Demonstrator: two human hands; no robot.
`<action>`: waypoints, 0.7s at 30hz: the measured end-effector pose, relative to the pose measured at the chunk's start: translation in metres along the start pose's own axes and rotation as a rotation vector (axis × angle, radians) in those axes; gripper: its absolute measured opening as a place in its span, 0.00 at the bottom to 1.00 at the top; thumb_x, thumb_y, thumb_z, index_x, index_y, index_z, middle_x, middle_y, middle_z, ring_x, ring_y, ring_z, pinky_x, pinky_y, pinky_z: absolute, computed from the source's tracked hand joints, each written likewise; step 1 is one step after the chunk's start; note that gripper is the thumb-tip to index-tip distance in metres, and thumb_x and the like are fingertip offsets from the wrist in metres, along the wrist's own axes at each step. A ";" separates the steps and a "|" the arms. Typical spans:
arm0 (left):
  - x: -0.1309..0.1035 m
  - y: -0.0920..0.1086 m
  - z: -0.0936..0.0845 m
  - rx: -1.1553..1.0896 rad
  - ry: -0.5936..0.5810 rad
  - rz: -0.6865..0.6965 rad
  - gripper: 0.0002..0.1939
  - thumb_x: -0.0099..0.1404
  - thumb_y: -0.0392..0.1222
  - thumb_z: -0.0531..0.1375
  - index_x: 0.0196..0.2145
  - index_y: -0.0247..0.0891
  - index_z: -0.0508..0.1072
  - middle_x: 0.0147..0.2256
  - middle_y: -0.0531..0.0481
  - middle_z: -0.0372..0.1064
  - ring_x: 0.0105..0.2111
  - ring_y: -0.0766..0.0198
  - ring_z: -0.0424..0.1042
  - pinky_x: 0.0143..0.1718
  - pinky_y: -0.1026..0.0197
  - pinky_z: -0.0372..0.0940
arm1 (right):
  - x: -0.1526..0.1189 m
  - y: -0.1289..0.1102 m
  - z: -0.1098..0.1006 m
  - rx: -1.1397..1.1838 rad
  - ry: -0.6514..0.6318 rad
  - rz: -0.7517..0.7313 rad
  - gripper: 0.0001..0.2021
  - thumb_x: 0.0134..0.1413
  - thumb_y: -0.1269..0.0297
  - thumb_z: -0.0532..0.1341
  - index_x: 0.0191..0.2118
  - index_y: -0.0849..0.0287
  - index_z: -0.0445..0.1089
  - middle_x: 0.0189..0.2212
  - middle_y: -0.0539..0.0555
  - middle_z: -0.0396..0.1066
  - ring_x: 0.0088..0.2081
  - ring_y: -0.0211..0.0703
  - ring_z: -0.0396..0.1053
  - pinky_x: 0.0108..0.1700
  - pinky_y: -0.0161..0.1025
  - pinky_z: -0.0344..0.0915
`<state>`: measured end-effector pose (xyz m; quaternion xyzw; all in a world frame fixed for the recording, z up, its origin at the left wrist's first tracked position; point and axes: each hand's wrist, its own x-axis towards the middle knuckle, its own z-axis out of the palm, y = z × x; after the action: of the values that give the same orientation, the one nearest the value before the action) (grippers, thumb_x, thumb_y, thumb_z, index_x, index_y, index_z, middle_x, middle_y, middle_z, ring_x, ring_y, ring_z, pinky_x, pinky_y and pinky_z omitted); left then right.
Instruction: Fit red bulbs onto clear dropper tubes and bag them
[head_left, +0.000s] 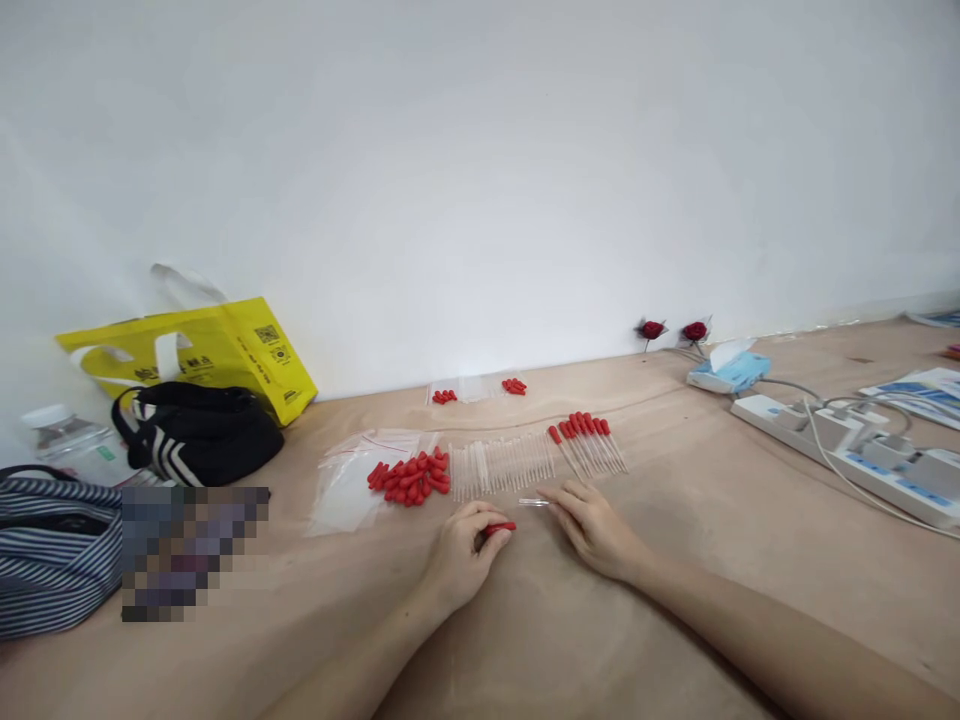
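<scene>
My left hand is closed on a red rubber dropper bulb, whose narrow end points right. Just across from it, my right hand pinches a clear glass dropper tube, its free end pointing left toward the bulb. Bulb and tube are apart. Beyond my hands lies a row of bare glass tubes. To their right are several droppers with red bulbs fitted. On the left, a heap of loose red bulbs rests partly on clear plastic bags.
Small bags with red bulbs lie by the wall. At left stand a yellow bag, a black pouch, a clear bottle and a striped bag. At right are a tissue pack and a power strip with cables.
</scene>
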<state>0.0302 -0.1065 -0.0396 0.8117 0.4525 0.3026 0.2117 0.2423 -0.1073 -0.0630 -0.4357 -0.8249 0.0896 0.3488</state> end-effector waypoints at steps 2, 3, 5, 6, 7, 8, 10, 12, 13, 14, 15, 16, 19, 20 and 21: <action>-0.001 -0.001 0.002 -0.056 0.034 -0.031 0.08 0.60 0.40 0.52 0.33 0.37 0.70 0.31 0.50 0.69 0.32 0.63 0.68 0.34 0.63 0.62 | 0.000 -0.004 -0.001 -0.004 0.011 0.019 0.14 0.58 0.67 0.47 0.44 0.56 0.66 0.29 0.54 0.68 0.31 0.41 0.65 0.36 0.39 0.58; -0.001 -0.002 0.002 -0.082 0.042 -0.049 0.08 0.61 0.41 0.51 0.33 0.37 0.69 0.30 0.51 0.69 0.31 0.63 0.68 0.33 0.63 0.62 | 0.000 -0.006 -0.002 0.004 0.013 0.027 0.13 0.58 0.66 0.47 0.42 0.56 0.67 0.29 0.53 0.69 0.31 0.40 0.65 0.36 0.39 0.57; -0.002 -0.002 0.002 -0.129 0.042 -0.074 0.08 0.62 0.42 0.51 0.34 0.37 0.67 0.29 0.52 0.68 0.29 0.64 0.67 0.31 0.64 0.61 | 0.001 -0.011 -0.004 0.022 0.017 0.037 0.13 0.58 0.66 0.47 0.39 0.56 0.68 0.29 0.52 0.71 0.31 0.39 0.66 0.37 0.39 0.54; -0.003 -0.002 0.001 -0.153 0.031 -0.077 0.08 0.62 0.42 0.51 0.34 0.37 0.66 0.29 0.52 0.68 0.29 0.64 0.67 0.31 0.64 0.61 | 0.001 -0.015 -0.004 0.030 0.020 0.041 0.13 0.58 0.67 0.47 0.38 0.56 0.68 0.29 0.52 0.71 0.30 0.38 0.66 0.37 0.38 0.53; -0.003 -0.002 0.001 -0.180 0.018 -0.077 0.08 0.62 0.42 0.51 0.34 0.37 0.66 0.30 0.52 0.68 0.30 0.64 0.68 0.32 0.64 0.61 | 0.001 -0.018 -0.005 0.036 0.023 0.044 0.12 0.58 0.67 0.48 0.37 0.56 0.69 0.28 0.51 0.71 0.30 0.37 0.66 0.36 0.38 0.52; -0.003 -0.002 0.001 -0.211 0.004 -0.076 0.08 0.62 0.42 0.51 0.36 0.37 0.66 0.31 0.51 0.69 0.31 0.64 0.68 0.33 0.64 0.62 | 0.001 -0.021 -0.005 0.041 0.028 0.046 0.12 0.58 0.67 0.48 0.37 0.56 0.69 0.28 0.51 0.71 0.29 0.37 0.66 0.36 0.38 0.51; -0.003 -0.001 0.001 -0.276 -0.026 -0.072 0.10 0.62 0.42 0.51 0.39 0.37 0.67 0.34 0.50 0.70 0.34 0.62 0.69 0.35 0.63 0.62 | 0.001 -0.025 -0.005 0.047 0.030 0.046 0.12 0.58 0.67 0.48 0.37 0.56 0.69 0.28 0.51 0.72 0.28 0.36 0.66 0.35 0.38 0.49; -0.003 -0.002 0.002 -0.323 -0.045 -0.069 0.11 0.62 0.42 0.50 0.40 0.38 0.68 0.34 0.49 0.70 0.36 0.61 0.69 0.37 0.62 0.62 | 0.000 -0.028 -0.004 0.055 0.020 0.038 0.12 0.58 0.67 0.48 0.38 0.56 0.69 0.28 0.51 0.72 0.28 0.35 0.65 0.35 0.38 0.48; -0.003 -0.002 0.002 -0.336 -0.047 -0.070 0.12 0.62 0.42 0.50 0.40 0.38 0.68 0.33 0.49 0.70 0.35 0.62 0.69 0.36 0.62 0.62 | 0.000 -0.028 -0.003 0.059 0.013 0.031 0.12 0.58 0.67 0.49 0.39 0.56 0.69 0.28 0.51 0.72 0.28 0.35 0.65 0.35 0.38 0.48; -0.002 -0.002 0.002 -0.345 -0.044 -0.075 0.12 0.62 0.43 0.50 0.39 0.38 0.69 0.32 0.50 0.70 0.33 0.62 0.69 0.35 0.63 0.62 | 0.000 -0.029 -0.002 0.062 0.007 0.024 0.12 0.57 0.67 0.49 0.39 0.55 0.69 0.27 0.51 0.72 0.27 0.35 0.64 0.35 0.38 0.48; -0.002 -0.003 0.003 -0.357 -0.036 -0.083 0.12 0.62 0.44 0.50 0.39 0.37 0.69 0.30 0.50 0.70 0.31 0.63 0.68 0.34 0.63 0.63 | -0.001 -0.029 -0.001 0.063 0.004 0.016 0.12 0.57 0.67 0.49 0.40 0.55 0.69 0.26 0.51 0.71 0.26 0.35 0.63 0.35 0.38 0.48; -0.001 -0.003 0.003 -0.373 -0.026 -0.095 0.13 0.62 0.44 0.51 0.38 0.37 0.70 0.29 0.50 0.69 0.29 0.64 0.68 0.32 0.64 0.62 | -0.001 -0.028 0.000 0.062 0.003 0.008 0.12 0.57 0.66 0.49 0.41 0.55 0.69 0.25 0.50 0.71 0.24 0.35 0.62 0.35 0.38 0.48; 0.000 -0.004 0.005 -0.426 -0.002 -0.136 0.13 0.60 0.46 0.53 0.35 0.34 0.70 0.25 0.51 0.67 0.24 0.66 0.65 0.27 0.66 0.61 | -0.001 -0.029 0.002 0.056 0.010 -0.013 0.12 0.57 0.65 0.49 0.40 0.56 0.69 0.22 0.50 0.69 0.22 0.34 0.60 0.34 0.37 0.48; 0.000 -0.004 0.006 -0.435 0.000 -0.148 0.13 0.59 0.46 0.53 0.34 0.34 0.70 0.24 0.52 0.66 0.23 0.67 0.63 0.25 0.67 0.60 | -0.001 -0.030 0.002 0.060 0.010 -0.017 0.12 0.57 0.65 0.49 0.39 0.57 0.70 0.21 0.50 0.69 0.22 0.34 0.59 0.34 0.37 0.48; 0.000 -0.005 0.006 -0.438 0.002 -0.154 0.13 0.59 0.46 0.54 0.33 0.33 0.71 0.22 0.53 0.64 0.22 0.67 0.62 0.24 0.67 0.59 | -0.002 -0.031 0.002 0.067 0.004 -0.020 0.12 0.57 0.65 0.49 0.38 0.57 0.70 0.21 0.50 0.68 0.22 0.34 0.59 0.34 0.37 0.48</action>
<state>0.0316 -0.1048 -0.0470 0.7091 0.4369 0.3771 0.4051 0.2208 -0.1272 -0.0513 -0.4158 -0.8250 0.1125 0.3658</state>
